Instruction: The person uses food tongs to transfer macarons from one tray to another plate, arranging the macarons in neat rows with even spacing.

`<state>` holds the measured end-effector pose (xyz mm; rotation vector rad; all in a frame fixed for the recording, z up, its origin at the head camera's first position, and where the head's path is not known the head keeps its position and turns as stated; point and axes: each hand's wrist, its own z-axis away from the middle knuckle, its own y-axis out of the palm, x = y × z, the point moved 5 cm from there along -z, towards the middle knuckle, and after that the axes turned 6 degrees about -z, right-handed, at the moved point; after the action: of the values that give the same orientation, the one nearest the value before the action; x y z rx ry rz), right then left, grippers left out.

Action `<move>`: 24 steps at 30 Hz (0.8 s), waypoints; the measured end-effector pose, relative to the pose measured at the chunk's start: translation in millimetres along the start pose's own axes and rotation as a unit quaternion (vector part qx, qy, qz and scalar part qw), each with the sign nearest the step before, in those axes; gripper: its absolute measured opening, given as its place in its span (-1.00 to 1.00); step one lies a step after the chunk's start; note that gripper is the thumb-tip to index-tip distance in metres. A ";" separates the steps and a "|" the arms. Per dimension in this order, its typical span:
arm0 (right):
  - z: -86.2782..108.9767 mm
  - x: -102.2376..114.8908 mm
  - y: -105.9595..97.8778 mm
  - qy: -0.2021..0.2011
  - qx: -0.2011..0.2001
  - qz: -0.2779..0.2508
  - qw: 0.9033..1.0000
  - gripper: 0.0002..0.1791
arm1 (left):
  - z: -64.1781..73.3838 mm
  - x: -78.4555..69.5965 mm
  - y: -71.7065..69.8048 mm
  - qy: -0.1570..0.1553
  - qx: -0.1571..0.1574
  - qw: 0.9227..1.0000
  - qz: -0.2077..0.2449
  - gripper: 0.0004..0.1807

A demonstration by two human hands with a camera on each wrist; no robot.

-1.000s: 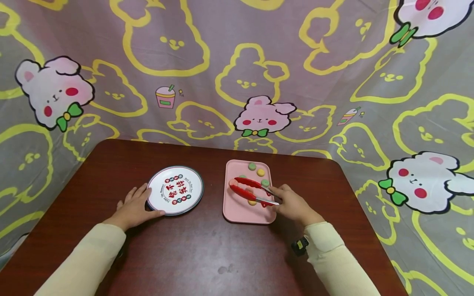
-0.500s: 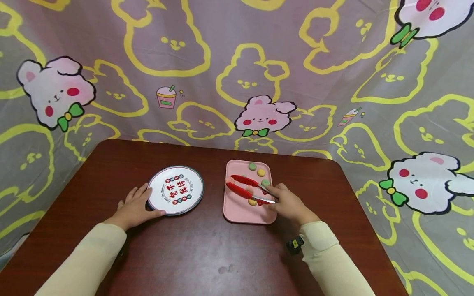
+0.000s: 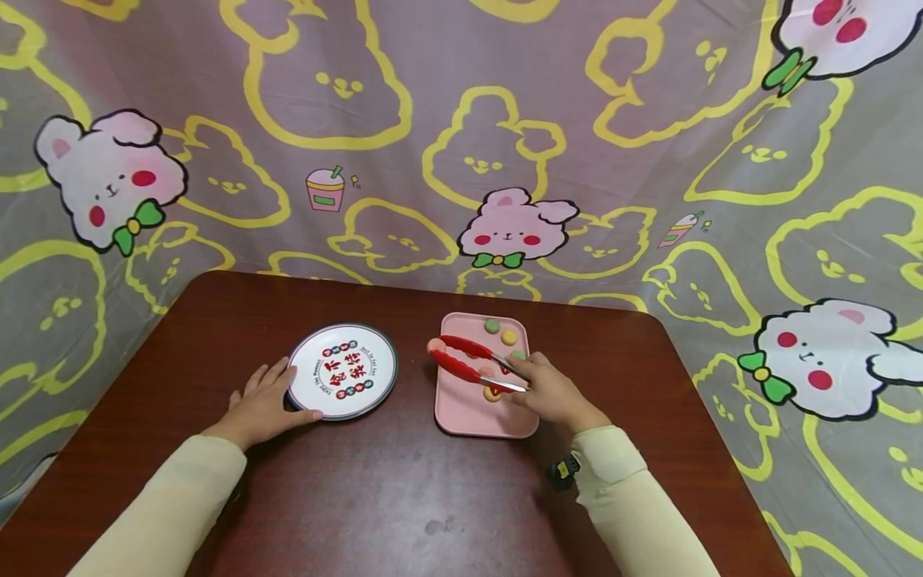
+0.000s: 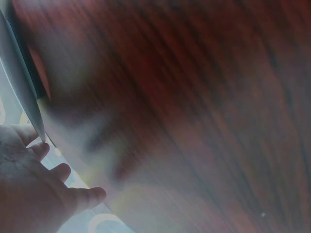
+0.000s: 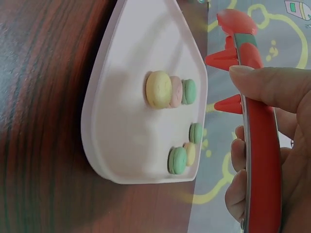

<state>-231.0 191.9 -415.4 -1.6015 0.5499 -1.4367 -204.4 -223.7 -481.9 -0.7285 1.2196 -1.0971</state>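
My right hand (image 3: 551, 390) grips a pair of red tongs (image 3: 457, 366) by the metal-edged handles, thumb along one arm in the right wrist view. Between the tong tips is a pink macaron (image 3: 436, 345), held over the left edge of the pink tray (image 3: 469, 418). Several macarons lie on that tray, among them a green macaron (image 3: 492, 326) and a yellow macaron (image 5: 159, 90). At the left, my left hand (image 3: 261, 407) rests against the rim of a round white plate (image 3: 376, 383) with red lettering, its fingers and thumb spread and fairly straight.
The dark wooden table (image 3: 346, 497) reaches back to a patterned curtain (image 3: 404, 176) that hangs behind it and along both sides. A strip of bare wood separates the plate from the tray. A black device (image 3: 562, 471) sits at the right wrist.
The right hand has carried the tongs and the pink macaron leftward, from above the tray to past its left edge. The left hand and plate have stayed put.
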 end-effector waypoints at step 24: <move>-17.9 14.8 4.6 -0.004 0.008 0.003 1.000 -0.22 | -0.5 -1.1 1.0 0.004 -0.003 1.000 -0.002 0.27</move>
<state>-243.5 172.0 -412.3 -1.5904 0.5367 -1.4261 -204.6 -222.3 -482.5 -0.7312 1.2281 -1.1007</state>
